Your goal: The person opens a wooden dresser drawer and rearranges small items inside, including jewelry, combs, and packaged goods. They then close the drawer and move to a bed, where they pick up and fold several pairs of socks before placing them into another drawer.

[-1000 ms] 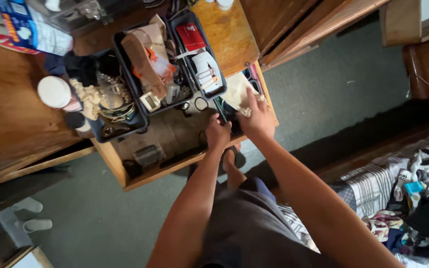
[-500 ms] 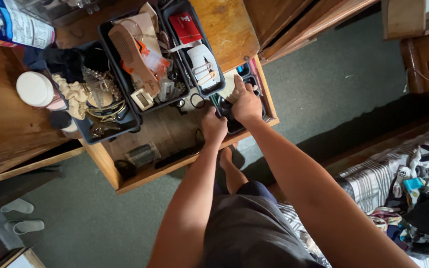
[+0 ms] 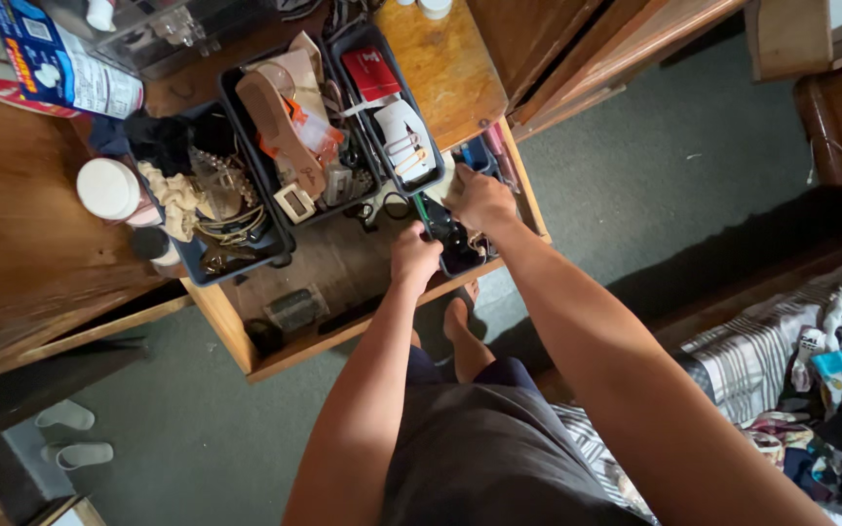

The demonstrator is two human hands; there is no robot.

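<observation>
Over the open wooden drawer [image 3: 333, 292], left hand [image 3: 414, 258] and right hand [image 3: 479, 198], each grip clamped on a dark plastic tray [image 3: 460, 255].

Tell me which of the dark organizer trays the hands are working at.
The dark tray inside the open drawer. The left hand and right hand grip it; the other three trays sit on the dresser top, untouched.

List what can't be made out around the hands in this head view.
- Head view: what the left hand grips; its own fist covers it.
- Head view: contents of the dark tray in the open drawer; both hands and shadow hide them.
- Head view: the right hand's fingertips, curled over pale cloth.
- Head view: small items in the black bins above; too small.
</observation>
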